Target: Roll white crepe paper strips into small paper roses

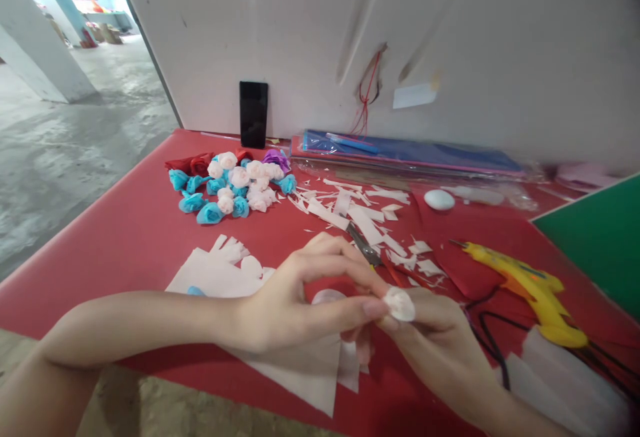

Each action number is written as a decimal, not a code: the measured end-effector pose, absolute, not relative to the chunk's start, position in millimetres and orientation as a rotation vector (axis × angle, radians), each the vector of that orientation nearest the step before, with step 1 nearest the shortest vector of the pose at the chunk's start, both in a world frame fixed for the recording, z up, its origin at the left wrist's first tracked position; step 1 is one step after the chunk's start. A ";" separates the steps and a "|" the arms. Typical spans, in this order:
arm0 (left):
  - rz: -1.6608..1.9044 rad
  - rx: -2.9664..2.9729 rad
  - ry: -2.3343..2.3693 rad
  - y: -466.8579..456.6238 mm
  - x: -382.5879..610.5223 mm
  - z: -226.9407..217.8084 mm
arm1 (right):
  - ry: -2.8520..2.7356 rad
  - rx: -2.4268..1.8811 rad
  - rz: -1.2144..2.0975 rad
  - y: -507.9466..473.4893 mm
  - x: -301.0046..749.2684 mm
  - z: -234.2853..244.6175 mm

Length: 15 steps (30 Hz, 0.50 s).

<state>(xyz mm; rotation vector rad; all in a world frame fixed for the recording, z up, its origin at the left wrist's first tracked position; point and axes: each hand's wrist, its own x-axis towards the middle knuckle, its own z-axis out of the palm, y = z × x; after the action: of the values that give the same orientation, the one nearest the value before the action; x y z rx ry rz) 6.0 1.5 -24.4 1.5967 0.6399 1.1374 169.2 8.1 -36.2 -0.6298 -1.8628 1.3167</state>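
Low over the near edge of the red table (130, 237), both my hands meet on a small rolled white paper flower (400, 303). My left hand (305, 303) pinches it with thumb and fingers from the left. My right hand (440, 337) holds it from the right and below, fingers curled around it. Under the hands lie cut pieces of white paper (220, 273), and scissors (367, 250) rest just beyond my fingers. A heap of finished paper roses (233, 187) in white, blue, red and purple sits farther back on the left.
A yellow glue gun (530, 290) with a black cable lies at the right. White paper scraps (350, 213) litter the middle. A packet of coloured paper sheets (410, 153) and a black phone (253, 114) stand by the wall. A green sheet (600, 237) lies far right.
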 end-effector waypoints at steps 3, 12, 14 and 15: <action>1.154 1.595 0.623 0.6 7.4 -23.0 | -1.848 -0.636 1.333 6.1 169.6 -36.7; 1.165 1.431 0.703 -7.0 15.6 -24.1 | -1.784 -0.713 1.242 3.7 166.2 -41.5; 1.151 1.411 0.717 -8.5 16.4 -23.7 | -1.778 -0.744 1.197 2.6 164.9 -41.7; 1.149 1.405 0.719 -9.0 16.6 -23.4 | -1.777 -0.759 1.178 2.0 164.3 -41.6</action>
<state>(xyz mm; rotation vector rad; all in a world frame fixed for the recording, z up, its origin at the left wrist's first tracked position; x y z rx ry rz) 16.6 -9.0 -23.4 1.4053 0.7195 1.1493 164.3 2.0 -41.6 -0.7591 -1.7769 1.1775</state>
